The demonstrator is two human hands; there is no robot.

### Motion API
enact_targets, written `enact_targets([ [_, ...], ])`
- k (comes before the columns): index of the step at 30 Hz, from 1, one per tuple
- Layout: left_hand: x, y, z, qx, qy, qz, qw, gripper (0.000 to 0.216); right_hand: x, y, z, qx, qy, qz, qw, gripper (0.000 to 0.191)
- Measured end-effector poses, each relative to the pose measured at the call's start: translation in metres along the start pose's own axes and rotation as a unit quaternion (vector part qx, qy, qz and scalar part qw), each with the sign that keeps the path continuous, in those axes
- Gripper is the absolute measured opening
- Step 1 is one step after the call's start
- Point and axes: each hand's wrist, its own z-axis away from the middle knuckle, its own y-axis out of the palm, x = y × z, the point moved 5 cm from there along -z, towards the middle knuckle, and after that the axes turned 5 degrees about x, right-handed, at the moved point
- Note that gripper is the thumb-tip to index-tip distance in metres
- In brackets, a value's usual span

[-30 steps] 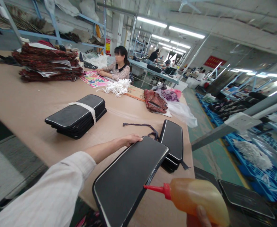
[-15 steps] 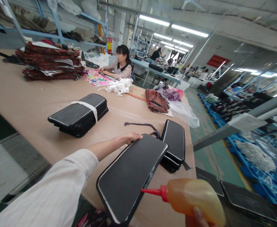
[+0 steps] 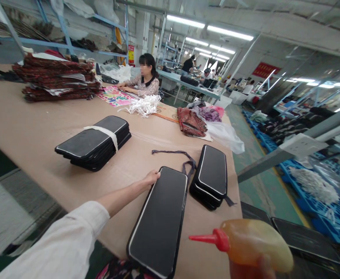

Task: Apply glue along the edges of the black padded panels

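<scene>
My left hand (image 3: 151,178) pinches the far left edge of a black rounded panel (image 3: 160,221) with a pale line around its rim. The panel tilts over the near side of the table. In my right hand (image 3: 253,269) is a squeeze bottle (image 3: 257,242) of amber liquid, probably glue, lying sideways with its red pointed nozzle aimed left. The nozzle tip is apart from the panel's right edge. Just beyond, a short stack of similar black panels (image 3: 212,170) rests on the table, with a dark cloth strip (image 3: 184,155) beside it.
A bundle of black panels (image 3: 96,139) tied with a white band lies on the brown table (image 3: 146,133). Dark red fabric stacks (image 3: 56,77) stand at the back left. A co-worker (image 3: 148,77) sits at the far edge, near white strips (image 3: 145,105). More panels (image 3: 303,238) lie lower right.
The panel has turned more upright in view, its far end swinging left with my left hand. The bottle has moved right, its nozzle now away from the panel's edge.
</scene>
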Motion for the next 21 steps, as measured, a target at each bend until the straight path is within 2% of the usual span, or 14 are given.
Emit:
enact_targets([
  [3, 0.022, -0.008, 0.006, -0.007, -0.004, 0.027, 1.0, 0.019, -0.006, -0.003, 0.0, -0.047, 0.054, -0.06, 0.996, 0.061],
  [6, 0.033, -0.013, 0.019, 0.022, -0.02, 0.048, 0.998, 0.029, -0.008, -0.006, -0.001, -0.063, 0.059, -0.068, 0.994, 0.06],
  [9, 0.046, -0.012, 0.045, 0.062, -0.03, 0.062, 0.996, 0.046, -0.008, -0.007, -0.002, -0.077, 0.06, -0.072, 0.993, 0.059],
  [12, 0.067, -0.002, 0.078, 0.13, -0.026, 0.078, 0.988, 0.059, -0.007, -0.005, 0.0, -0.097, 0.059, -0.068, 0.991, 0.055],
  [15, 0.08, 0.005, 0.101, 0.14, 0.005, 0.073, 0.987, 0.065, -0.004, 0.003, 0.003, -0.095, 0.054, -0.055, 0.993, 0.053],
  [18, 0.064, 0.006, 0.107, 0.103, 0.026, 0.073, 0.992, 0.065, 0.009, 0.015, 0.005, -0.084, 0.019, -0.037, 0.996, 0.054],
  [21, 0.027, 0.008, 0.109, 0.09, 0.024, 0.064, 0.994, 0.066, 0.022, 0.021, 0.006, -0.123, 0.002, -0.043, 0.991, 0.057],
])
